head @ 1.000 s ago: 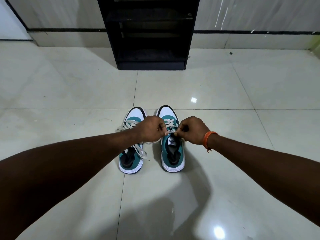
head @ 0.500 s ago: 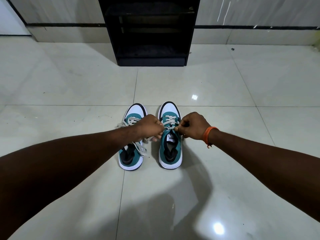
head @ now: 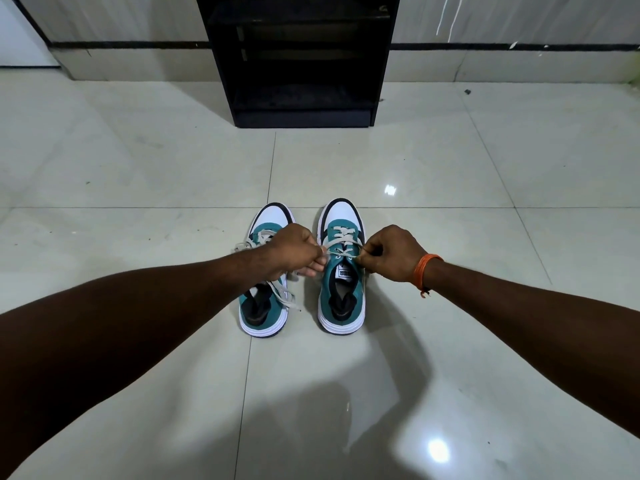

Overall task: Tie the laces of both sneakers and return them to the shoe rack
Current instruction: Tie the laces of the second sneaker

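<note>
Two teal and white sneakers stand side by side on the tiled floor, toes pointing away from me. Over the right sneaker (head: 341,299), my left hand (head: 294,251) pinches one end of its pale lace (head: 341,252) and my right hand (head: 391,252) pinches the other end, the lace stretched taut between them. The left sneaker (head: 263,306) lies partly under my left hand, its laces (head: 282,296) loose and trailing over its side.
A black shoe rack (head: 298,60) with open shelves stands against the far wall, straight ahead of the sneakers. Glossy pale floor tiles (head: 138,168) spread all around. An orange band (head: 424,268) circles my right wrist.
My hands have drawn apart sideways, pulling the right sneaker's lace tight between them. The view has shifted slightly, showing more of the rack.
</note>
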